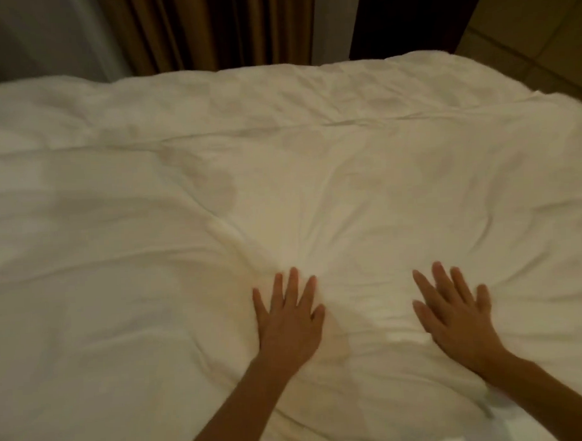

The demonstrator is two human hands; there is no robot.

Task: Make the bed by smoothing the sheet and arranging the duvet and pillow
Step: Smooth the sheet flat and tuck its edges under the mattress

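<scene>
You had both hands palm-down on the white duvet (281, 174), which lay spread over the bed from the near edge to the far edge and across the whole width in view. Your left hand (288, 322) rested near the middle of the near part, fingers (293, 283) straight and spread, pointing to the far side. Your right hand (458, 316) lay to the right of it, well apart, also flat, with straight spread fingers angled a little to the far left. Neither hand gripped the cloth.

Soft creases fanned out from between your hands, and a long fold ran left to right across the far part. Beyond the far edge hung a brown curtain (210, 28), with a pale wall (45, 34) to its left and tiled floor (540, 40) at the far right.
</scene>
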